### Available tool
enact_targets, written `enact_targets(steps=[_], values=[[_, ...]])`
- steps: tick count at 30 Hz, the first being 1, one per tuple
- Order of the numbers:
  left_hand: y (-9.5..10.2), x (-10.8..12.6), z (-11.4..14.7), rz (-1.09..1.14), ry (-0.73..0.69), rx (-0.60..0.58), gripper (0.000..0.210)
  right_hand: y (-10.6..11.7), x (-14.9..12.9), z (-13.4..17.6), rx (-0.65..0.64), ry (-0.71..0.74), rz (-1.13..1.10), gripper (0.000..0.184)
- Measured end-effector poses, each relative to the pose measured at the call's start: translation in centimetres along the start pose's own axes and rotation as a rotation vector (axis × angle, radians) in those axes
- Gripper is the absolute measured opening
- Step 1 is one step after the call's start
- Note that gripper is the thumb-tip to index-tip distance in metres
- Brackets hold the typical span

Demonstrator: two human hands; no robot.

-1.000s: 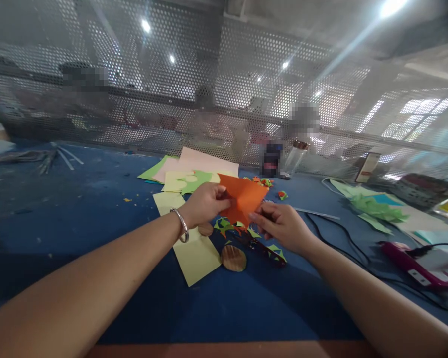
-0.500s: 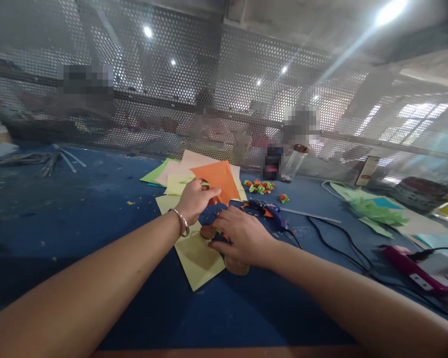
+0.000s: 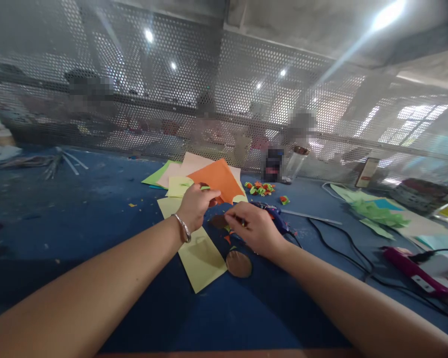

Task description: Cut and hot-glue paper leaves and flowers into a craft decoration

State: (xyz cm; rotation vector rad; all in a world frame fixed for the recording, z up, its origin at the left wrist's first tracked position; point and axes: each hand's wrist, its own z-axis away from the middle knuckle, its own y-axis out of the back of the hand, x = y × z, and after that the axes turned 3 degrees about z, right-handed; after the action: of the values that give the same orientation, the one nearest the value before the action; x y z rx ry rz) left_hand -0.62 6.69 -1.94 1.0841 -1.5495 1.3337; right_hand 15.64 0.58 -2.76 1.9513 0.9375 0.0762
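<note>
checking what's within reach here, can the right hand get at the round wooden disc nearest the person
Probably yes: the wooden disc lies uncovered on the blue table, just nearer the person than the right hand, with nothing visible between them. Whether that hand already grips something is unclear.

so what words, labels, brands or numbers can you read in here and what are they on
No text can be read anywhere.
Orange sheet: no lettering shows.
Tan-and-white upright item: any print is too small and blurred to read.
Dark item by the mesh panel: pixelated, nothing legible.
Magenta power strip: no readable marking.
</note>
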Motion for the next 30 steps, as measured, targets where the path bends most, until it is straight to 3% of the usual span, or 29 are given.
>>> enact_targets(steps=[4,8,12,16,19,21,26,30], values=[[-0.8,0.2,1.1,0.054,0.012,-0.043,0.020,0.8,1.5,-0.2,0.070,-0.337,-0.412,0.025],[-1.6,0.4,2.0,0.119,0.049,-0.099,0.023,1.1,2.1,-0.6,0.155,-0.447,-0.637,0.029],[-1.8,0.3,2.4,0.101,0.069,-0.131,0.023,1.7,2.3,-0.6,0.194,-0.442,-0.581,0.029],[-1.1,0.6,2.0,0.064,-0.021,-0.091,0.031,2.5,3.0,-0.5,0.157,-0.400,-0.460,0.029],[0.1,1.5,1.1,-0.070,-0.114,-0.242,0.032,3.0,3.5,-0.4,0.099,-0.361,-0.350,0.027],[1.0,2.1,0.5,-0.285,-0.143,-0.284,0.022,3.2,3.7,-0.4,0.080,-0.335,-0.274,0.026],[1.7,2.3,0.2,-0.465,-0.019,-0.408,0.016,3.2,3.8,-0.4,0.095,-0.290,-0.174,0.024],[1.0,1.7,0.7,-0.336,0.081,-0.314,0.014,3.3,3.6,-0.3,0.219,-0.277,-0.165,0.024]])
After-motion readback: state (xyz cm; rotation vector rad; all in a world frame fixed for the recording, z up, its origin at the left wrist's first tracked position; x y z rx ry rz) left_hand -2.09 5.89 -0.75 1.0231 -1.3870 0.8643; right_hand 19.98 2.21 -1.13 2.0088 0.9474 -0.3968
